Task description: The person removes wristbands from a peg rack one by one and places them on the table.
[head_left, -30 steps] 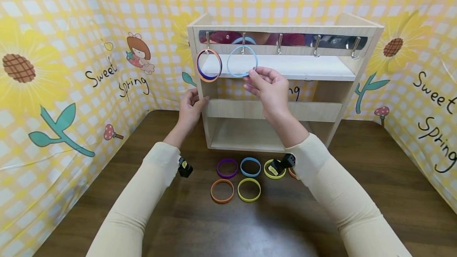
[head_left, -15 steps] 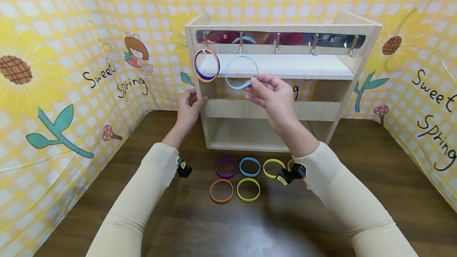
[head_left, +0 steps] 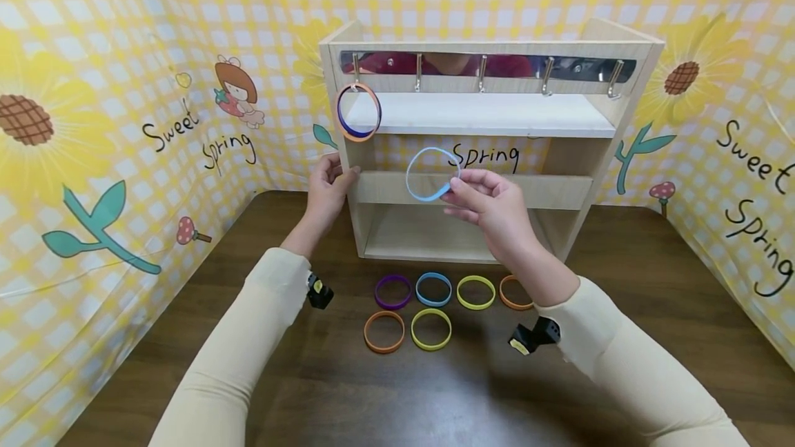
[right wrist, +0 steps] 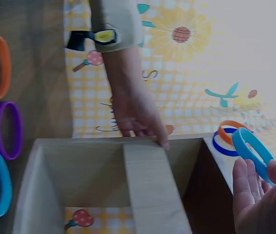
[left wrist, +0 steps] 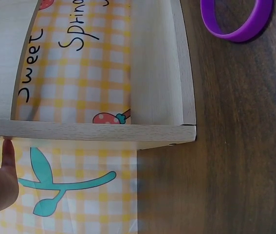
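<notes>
My right hand pinches a light blue silicone wristband between thumb and fingers, in front of the wooden shelf's middle board. In the right wrist view the light blue wristband tilts above the fingertips. My left hand holds the left side panel of the wooden shelf, thumb over its front edge and fingers against the outer side. An orange wristband and a dark blue wristband hang together on the leftmost hook.
Along the shelf's top runs a metal strip with several hooks; those right of the first are bare. On the brown table before the shelf lie a purple wristband, a blue one, two yellow and two orange ones.
My right hand has drawn the light blue wristband down and slightly right, away from the second hook. The left hand stays on the side panel.
</notes>
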A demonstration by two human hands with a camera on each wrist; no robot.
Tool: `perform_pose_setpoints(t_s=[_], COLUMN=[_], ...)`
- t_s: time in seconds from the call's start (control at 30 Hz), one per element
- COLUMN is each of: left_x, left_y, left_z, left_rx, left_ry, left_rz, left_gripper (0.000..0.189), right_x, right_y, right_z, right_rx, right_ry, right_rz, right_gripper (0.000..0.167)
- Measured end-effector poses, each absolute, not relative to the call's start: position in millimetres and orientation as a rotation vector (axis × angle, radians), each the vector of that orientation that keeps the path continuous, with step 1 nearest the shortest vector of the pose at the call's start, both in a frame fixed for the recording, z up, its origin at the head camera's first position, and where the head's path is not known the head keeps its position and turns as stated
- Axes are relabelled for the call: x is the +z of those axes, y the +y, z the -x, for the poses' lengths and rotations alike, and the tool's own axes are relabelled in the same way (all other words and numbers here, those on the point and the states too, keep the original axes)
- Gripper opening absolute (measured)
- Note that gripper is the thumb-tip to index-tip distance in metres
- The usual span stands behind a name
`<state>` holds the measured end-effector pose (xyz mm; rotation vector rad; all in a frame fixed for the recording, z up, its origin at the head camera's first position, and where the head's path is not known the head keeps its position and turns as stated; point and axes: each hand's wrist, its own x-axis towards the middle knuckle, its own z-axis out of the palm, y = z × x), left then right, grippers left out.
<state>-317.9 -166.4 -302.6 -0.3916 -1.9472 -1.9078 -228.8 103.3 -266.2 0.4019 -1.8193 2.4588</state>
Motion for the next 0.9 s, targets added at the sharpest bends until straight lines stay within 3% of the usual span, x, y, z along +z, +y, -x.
perform_pose_setpoints(t_s=[0.13, 0.43, 0.9], left_x=[-302.3, -301.8, -302.7], left_y=[-166.3, -166.6, -166.7], left_z=[317.7, 317.9, 318.4], left_rx=[-1.91, -1.931, -1.945], left_ry=[-1.946, -1.932, -1.941], left_rz=[0.385, 0.392, 0.393], left_gripper=[0.038, 0.038, 0.041], right_x=[-275.7, -297.5, -328.8], right_y=[108.4, 121.3, 141.8], right_z=[223.7, 217.7, 209.1], right_rx=[2.449, 2.45, 2.449], right_ry=[-1.882, -1.993, -2.153], right_rz=[-0.375, -0.329, -0.309], right_gripper=[0.023, 0.013, 0.019])
